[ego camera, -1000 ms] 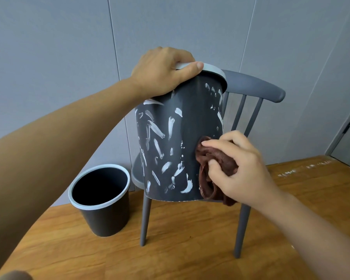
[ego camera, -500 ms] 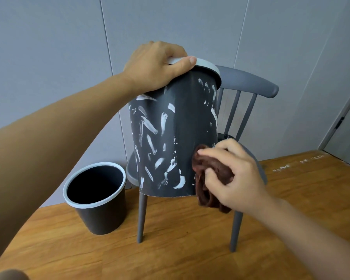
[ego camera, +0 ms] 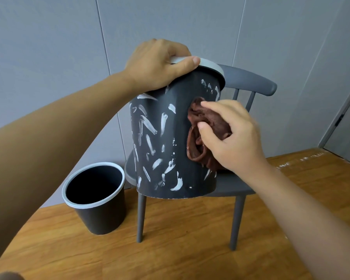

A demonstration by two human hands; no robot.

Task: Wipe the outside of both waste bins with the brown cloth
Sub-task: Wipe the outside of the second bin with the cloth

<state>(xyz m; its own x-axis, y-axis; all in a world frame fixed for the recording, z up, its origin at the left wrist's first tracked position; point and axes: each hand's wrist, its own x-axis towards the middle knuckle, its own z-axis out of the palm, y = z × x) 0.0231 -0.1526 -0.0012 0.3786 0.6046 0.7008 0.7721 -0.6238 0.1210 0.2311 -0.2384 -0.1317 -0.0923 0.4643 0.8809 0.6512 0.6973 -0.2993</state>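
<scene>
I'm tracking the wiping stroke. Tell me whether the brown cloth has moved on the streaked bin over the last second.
Yes. The brown cloth, gripped by the right hand, has moved up the streaked bin, from near its bottom edge toward its rim.

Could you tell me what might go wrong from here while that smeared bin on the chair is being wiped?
1. The smeared bin sits tilted at the front of the chair seat, steadied only by the left hand on its rim; sideways pressure might slide it off.
2. The brown cloth is bunched in the right hand, so it may smear the white streaks rather than lift them.
</scene>
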